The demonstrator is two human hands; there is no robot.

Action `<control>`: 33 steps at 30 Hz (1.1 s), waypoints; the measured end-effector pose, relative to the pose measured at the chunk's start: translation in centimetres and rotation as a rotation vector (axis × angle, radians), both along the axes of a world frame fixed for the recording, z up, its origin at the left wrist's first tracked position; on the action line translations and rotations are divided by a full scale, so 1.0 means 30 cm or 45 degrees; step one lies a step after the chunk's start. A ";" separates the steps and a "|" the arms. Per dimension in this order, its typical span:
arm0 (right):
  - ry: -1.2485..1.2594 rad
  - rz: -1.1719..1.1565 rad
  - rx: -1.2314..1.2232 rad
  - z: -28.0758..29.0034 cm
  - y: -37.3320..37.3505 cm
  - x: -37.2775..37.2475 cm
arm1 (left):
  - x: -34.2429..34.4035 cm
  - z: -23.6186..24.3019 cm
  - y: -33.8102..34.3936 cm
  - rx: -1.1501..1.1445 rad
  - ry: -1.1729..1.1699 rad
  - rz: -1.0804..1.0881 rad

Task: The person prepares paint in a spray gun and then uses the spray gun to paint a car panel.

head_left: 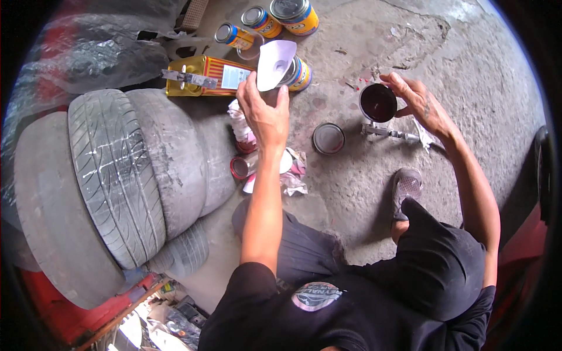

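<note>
My left hand point(263, 108) grips a white paper cone point(275, 61) above the group of cans, partly hiding a can with a yellow label point(300, 75) behind it. My right hand point(418, 105) holds an open tin of dark liquid point(377, 102) by its side. Under the tin lies a metal tool with tape-smeared or stained surfaces point(383, 131). A loose round lid point(329, 138) rests on the concrete between my hands. Below my left hand are crumpled rags point(293, 181) and a small can with a red rim point(240, 168) on its side.
Several yellow-labelled cans point(293, 20) and a rectangular yellow tin point(219, 82) are at the top. Worn tyres point(111, 169) line the left, with plastic sheeting point(88, 47) behind them. My sandalled foot point(407, 187) is on the concrete floor point(468, 82); red items point(52, 304) lie lower left.
</note>
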State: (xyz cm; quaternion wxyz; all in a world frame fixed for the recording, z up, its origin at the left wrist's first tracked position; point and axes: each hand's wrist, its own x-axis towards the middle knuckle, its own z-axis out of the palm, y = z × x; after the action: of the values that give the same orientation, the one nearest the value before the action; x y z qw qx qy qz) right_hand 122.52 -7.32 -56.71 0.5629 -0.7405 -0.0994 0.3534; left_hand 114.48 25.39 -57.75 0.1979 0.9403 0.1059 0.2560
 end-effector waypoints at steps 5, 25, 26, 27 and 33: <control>-0.085 -0.106 -0.052 0.009 -0.003 -0.029 | -0.109 -0.042 -0.045 -0.201 -0.042 -0.018; -0.111 -0.082 0.004 -0.025 -0.012 -0.014 | -0.357 -0.155 -0.067 0.170 0.916 -0.187; -0.106 -0.056 0.010 -0.023 -0.008 -0.012 | -0.368 -0.124 -0.024 0.206 1.056 -0.160; -0.104 -0.053 0.007 -0.025 -0.006 -0.011 | -0.375 -0.102 0.008 0.240 1.193 -0.133; -0.160 -0.108 -0.045 0.002 0.017 -0.022 | -0.458 -0.211 0.150 0.308 1.463 -0.204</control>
State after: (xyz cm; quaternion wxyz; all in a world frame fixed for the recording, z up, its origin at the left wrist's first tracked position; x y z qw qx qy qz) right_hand 121.87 -6.80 -56.67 0.5569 -0.7746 -0.0967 0.2838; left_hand 100.75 29.90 -64.08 0.0188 0.9491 0.0948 -0.2996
